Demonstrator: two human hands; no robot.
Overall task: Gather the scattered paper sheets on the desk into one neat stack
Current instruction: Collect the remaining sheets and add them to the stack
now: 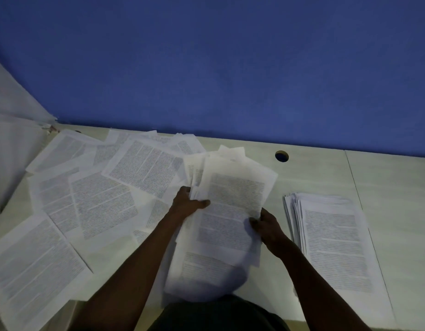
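Head view, dim light: left hand [188,203] grips the left edge of a loose bundle of sheets [227,211], thumb on top, other fingers hidden beneath. Right hand [266,225] pinches its right edge, fingertips under the paper. Bundle's near end is blurred, so can't tell if it touches the desk [326,168]. Scattered sheets [92,199] overlap at left, some cut off by the frame. Rough stack [331,240] lies right. Print unreadable.
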